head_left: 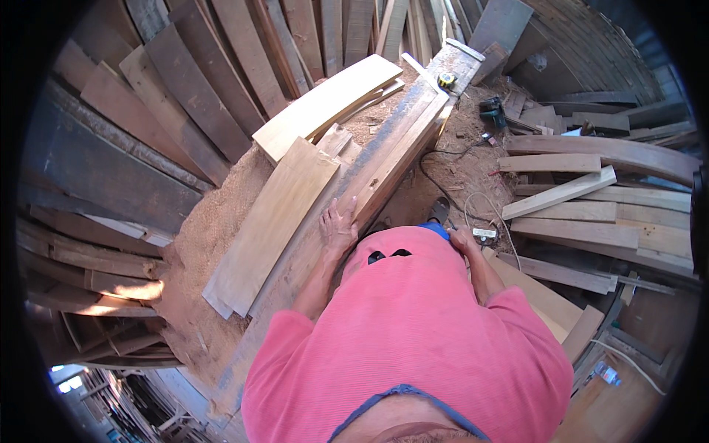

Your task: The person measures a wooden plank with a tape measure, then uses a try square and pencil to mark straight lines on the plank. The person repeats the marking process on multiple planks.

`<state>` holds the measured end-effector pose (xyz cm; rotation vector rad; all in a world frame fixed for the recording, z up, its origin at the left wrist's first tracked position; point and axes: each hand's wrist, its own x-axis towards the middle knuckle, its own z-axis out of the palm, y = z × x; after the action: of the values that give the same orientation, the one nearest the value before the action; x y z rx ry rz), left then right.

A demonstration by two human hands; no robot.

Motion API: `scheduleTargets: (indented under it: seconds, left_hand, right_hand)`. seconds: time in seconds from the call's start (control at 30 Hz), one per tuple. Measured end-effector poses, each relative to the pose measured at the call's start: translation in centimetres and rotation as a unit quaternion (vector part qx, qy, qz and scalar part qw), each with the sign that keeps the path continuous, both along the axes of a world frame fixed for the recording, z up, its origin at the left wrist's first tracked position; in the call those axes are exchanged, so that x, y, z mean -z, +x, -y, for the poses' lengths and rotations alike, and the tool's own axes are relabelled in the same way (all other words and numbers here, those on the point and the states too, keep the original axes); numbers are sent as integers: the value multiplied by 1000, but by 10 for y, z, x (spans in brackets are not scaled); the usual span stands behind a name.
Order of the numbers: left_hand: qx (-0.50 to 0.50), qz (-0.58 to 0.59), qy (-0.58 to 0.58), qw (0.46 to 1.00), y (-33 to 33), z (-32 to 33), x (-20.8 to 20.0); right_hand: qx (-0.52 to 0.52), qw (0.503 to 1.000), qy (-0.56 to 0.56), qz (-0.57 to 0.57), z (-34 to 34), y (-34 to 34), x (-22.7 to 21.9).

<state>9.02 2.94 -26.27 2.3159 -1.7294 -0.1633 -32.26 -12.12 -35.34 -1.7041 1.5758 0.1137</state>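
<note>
Left hand [340, 226]: fingers spread, on long timber [393, 153]; pale board [284, 214] just left. Right hand [462, 240]: beside blue cloth [436, 229], grip unclear.

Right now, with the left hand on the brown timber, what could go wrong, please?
The dark cable loops over the littered floor close to a foot, so it could snag a step. The tape measure sits near the far end of the bench and might get knocked off. The bare left hand rests on brown timber; a splinter seems possible.
</note>
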Motion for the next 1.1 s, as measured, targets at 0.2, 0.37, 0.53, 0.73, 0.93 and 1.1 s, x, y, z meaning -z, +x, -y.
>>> scheduleTargets:
  seconds: [0.2, 0.37, 0.53, 0.73, 0.93, 1.1]
  left_hand:
    - [12, -14, 31, 999, 7, 2, -4]
    - [37, -59, 26, 997, 4, 35, -20]
    - [23, -63, 12, 998, -21, 79, -7]
    - [-31, -19, 30, 999, -33, 86, -1]
    - [-48, -24, 20, 998, -37, 93, -3]
    - [-83, -70, 46, 993, -44, 143, -15]
  right_hand:
    - [34, 998, 46, 21, 2, 30, -19]
    - [26, 999, 28, 29, -2, 22, 9]
    - [39, 999, 18, 24, 4, -11, 17]
    - [-2, 1000, -25, 11, 41, -43, 18]
    - [22, 1000, -14, 13, 118, -43, 10]
    - [-24, 999, 24, 2, 192, -10, 1]
